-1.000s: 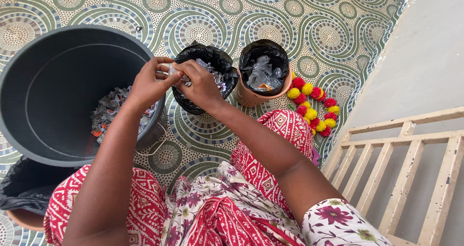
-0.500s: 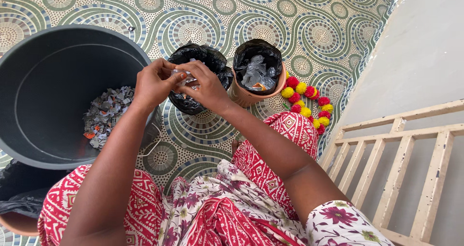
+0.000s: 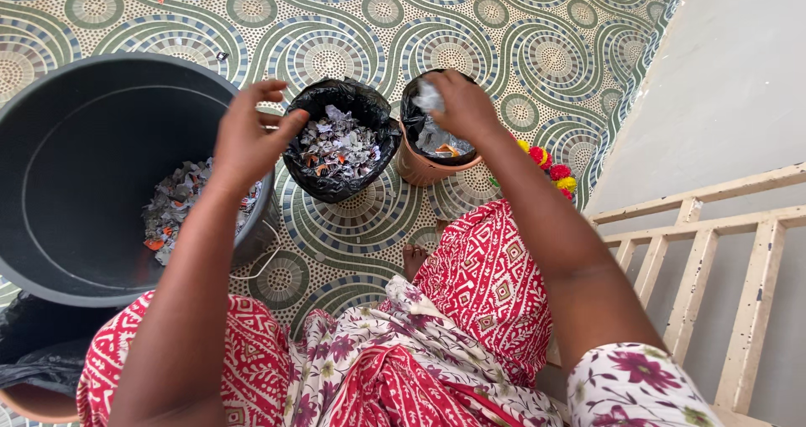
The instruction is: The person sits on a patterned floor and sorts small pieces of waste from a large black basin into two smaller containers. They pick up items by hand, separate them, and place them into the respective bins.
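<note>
Right hand (image 3: 462,104) pinches a clear plastic scrap (image 3: 430,97) over the bag-lined clay pot (image 3: 420,168). Left hand (image 3: 248,137), fingers loosely spread and holding nothing visible, hovers between the grey tub (image 3: 50,251) and the black bag of shredded wrappers (image 3: 336,188).

Matt dark plastic tub (image 3: 50,133), glossy black plastic liner (image 3: 336,108) beside it, clear crinkled plastic scrap (image 3: 430,97), rough painted wood rail (image 3: 714,251)
</note>
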